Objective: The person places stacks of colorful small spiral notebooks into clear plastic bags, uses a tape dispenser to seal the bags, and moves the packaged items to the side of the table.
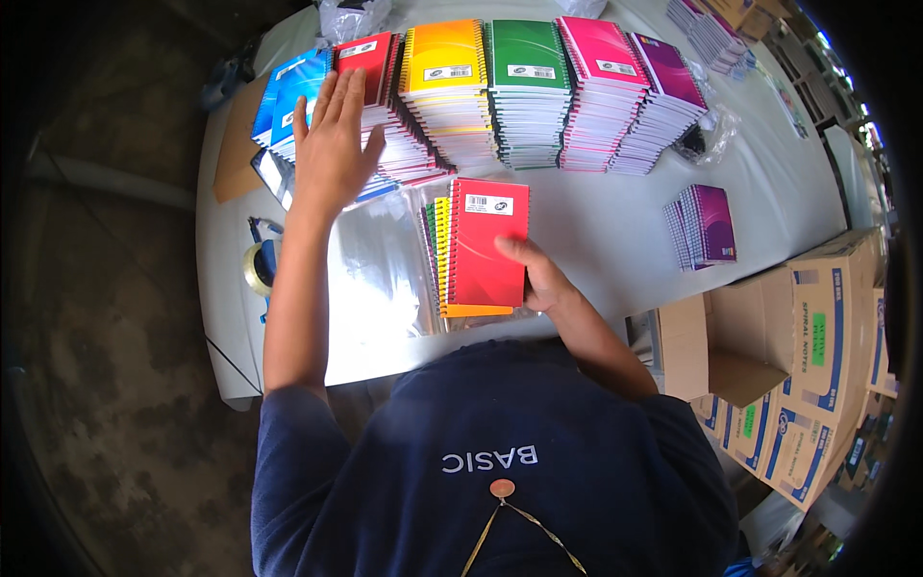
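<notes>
My right hand (540, 277) holds a small stack of spiral notebooks (481, 245), red on top with orange and other colours under it, over clear plastic sleeves (375, 264) on the table. My left hand (332, 144) reaches forward, fingers spread, over the red notebook pile (370, 53) and the blue pile (288, 96). Behind stand further piles: orange (445, 58), green (527, 53), pink (598, 48) and purple (663, 72).
A small purple notebook stack (707, 226) lies at the right. Tape roll (258, 269) sits at the table's left edge beside brown cardboard (236, 149). Open and closed cartons (808, 337) stand at the right. The white table (615, 240) ends near my body.
</notes>
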The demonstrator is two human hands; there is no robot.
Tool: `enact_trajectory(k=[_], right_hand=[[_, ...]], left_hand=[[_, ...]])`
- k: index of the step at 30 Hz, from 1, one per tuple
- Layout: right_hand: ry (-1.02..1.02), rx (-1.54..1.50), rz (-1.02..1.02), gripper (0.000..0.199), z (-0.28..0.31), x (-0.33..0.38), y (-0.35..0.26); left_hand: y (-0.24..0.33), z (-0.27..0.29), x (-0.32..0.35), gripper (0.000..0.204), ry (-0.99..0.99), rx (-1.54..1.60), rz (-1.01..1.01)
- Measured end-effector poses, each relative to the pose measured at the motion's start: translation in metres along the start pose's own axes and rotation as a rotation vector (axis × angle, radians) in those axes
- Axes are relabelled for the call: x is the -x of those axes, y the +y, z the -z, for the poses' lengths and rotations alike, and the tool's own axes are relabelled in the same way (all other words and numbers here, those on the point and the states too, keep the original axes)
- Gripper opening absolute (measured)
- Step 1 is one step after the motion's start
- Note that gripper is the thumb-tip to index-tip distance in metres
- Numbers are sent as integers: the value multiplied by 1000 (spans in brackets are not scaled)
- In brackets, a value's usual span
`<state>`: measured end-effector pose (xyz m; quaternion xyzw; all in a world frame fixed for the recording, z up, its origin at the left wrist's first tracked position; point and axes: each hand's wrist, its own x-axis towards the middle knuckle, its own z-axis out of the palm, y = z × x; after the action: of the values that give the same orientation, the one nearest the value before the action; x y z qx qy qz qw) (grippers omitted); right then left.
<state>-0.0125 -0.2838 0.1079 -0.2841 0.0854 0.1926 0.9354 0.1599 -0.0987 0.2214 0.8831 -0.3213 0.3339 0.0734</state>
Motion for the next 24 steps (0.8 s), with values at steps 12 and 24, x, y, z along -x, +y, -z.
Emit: enact_trajectory(k=[12,24], right_hand=[[23,73,68,60,-3,3,-3],[-37,343,218,64,5,-1,22]], left_hand=[[-46,7,-13,15,360,1326,494],[36,11,131,73,-420,1272,585]])
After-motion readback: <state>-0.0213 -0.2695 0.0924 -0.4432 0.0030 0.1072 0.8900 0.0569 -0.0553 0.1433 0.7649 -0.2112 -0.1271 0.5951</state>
